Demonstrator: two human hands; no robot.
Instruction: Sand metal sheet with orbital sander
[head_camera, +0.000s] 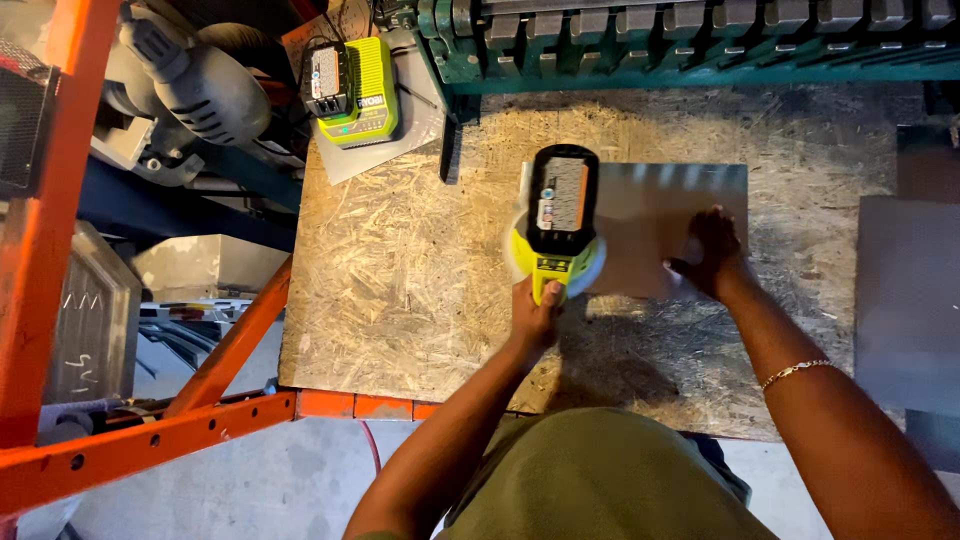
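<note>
Head view: the left hand (535, 312) has its grip clamped on the rear handle of a yellow-green cordless sander (556, 228), whose black battery pack faces up. The sander's round pad sits on the left edge of a flat grey metal sheet (655, 225). The right hand (712, 252) lies on the sheet's lower right part, fingers spread apart and pressed flat on the metal, closed on nothing. A thin gold bracelet (795, 372) circles the right wrist.

The sheet lies on a desk (400, 270) topped with rough chipboard, towards its far right half, with its long sides parallel to the desk's far edge. At the desk's far left corner stands a yellow-green battery charger (352, 92) with a battery in it, well apart from the sander. Along the far edge runs a green metal machine (680, 40) with a row of blocky teeth. To the left, an orange steel frame (150, 430) crosses the view, and behind it lies a grey power tool (195, 85). A second grey panel (905, 300) lies at the right edge, apart from the sheet.
</note>
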